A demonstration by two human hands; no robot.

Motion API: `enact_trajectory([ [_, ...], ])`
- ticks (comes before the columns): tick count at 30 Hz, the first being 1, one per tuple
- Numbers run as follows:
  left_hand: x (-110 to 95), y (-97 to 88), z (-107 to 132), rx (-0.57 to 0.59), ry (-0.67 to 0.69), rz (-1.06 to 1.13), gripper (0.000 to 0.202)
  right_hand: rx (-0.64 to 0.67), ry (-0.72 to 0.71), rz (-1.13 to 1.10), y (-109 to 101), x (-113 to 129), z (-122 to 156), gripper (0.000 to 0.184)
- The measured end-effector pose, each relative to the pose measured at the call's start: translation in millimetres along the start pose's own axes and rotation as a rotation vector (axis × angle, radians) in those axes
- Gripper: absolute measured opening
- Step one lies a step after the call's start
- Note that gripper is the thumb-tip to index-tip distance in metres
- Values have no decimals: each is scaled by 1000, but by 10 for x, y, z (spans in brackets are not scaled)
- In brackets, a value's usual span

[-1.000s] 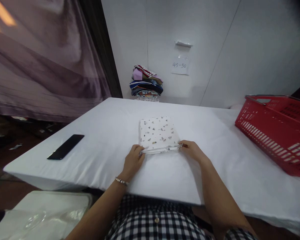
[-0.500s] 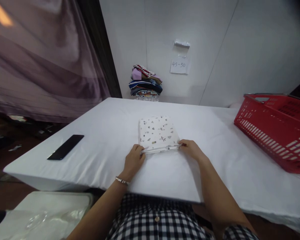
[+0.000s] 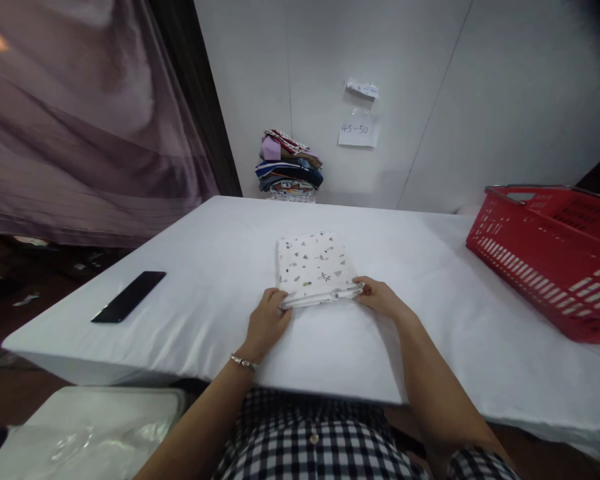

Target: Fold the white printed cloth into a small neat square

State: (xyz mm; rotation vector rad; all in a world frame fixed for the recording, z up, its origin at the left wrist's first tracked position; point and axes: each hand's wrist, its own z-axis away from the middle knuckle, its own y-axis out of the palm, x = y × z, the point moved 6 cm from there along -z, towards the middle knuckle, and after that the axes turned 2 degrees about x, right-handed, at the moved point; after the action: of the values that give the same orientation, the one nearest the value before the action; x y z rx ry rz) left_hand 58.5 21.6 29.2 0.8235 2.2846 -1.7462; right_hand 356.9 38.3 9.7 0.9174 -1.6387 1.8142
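Note:
A folded white cloth [image 3: 314, 261] with small grey and green plant prints lies flat in the middle of the table. At its near left corner, my left hand [image 3: 269, 321] pinches the folded edge between thumb and fingers. My right hand [image 3: 379, 295] grips the near right corner, its fingertips closed on the fabric. Several layers show along the near edge between both hands. What exact kind of fabric item it is, the folds hide.
The white-covered table [image 3: 220, 267] bears a black phone-like slab [image 3: 130, 297] at left and a red plastic basket [image 3: 545, 253] at right. Beyond the far edge rises a stack of folded clothes [image 3: 290, 167]. A paper sign [image 3: 359, 130] hangs on the wall.
The cloth's near edge sits slightly looser, with its layers more spread at the right corner. My right fingers have shifted a little on that corner. The camera view has moved slightly.

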Motion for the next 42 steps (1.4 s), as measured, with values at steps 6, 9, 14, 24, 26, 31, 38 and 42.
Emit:
enact_trajectory([
  [6,4,0,-13,29,-18,11,25,-20,2,94,-6,100,29,39],
  [9,17,3,-18,25,-17,25,24,-52,-16,127,-19,124,17,35],
  [14,44,17,-12,27,-13,17,24,-90,-80,94,-38,129,-9,30],
  [24,15,27,-39,61,-26,-2,20,-83,0,79,-23,38,-11,29],
  [26,20,32,-37,59,-23,2,20,-69,5,69,-13,20,-7,30],
  [31,32,15,-12,17,-8,53,20,6,23,-72,8,-18,-7,35],
  [38,99,-39,-4,-81,-53,335,21,-110,95,-147,-17,72,18,51],
  [42,242,-34,1,-122,-233,414,26,-189,123,-54,41,45,-7,43],
])
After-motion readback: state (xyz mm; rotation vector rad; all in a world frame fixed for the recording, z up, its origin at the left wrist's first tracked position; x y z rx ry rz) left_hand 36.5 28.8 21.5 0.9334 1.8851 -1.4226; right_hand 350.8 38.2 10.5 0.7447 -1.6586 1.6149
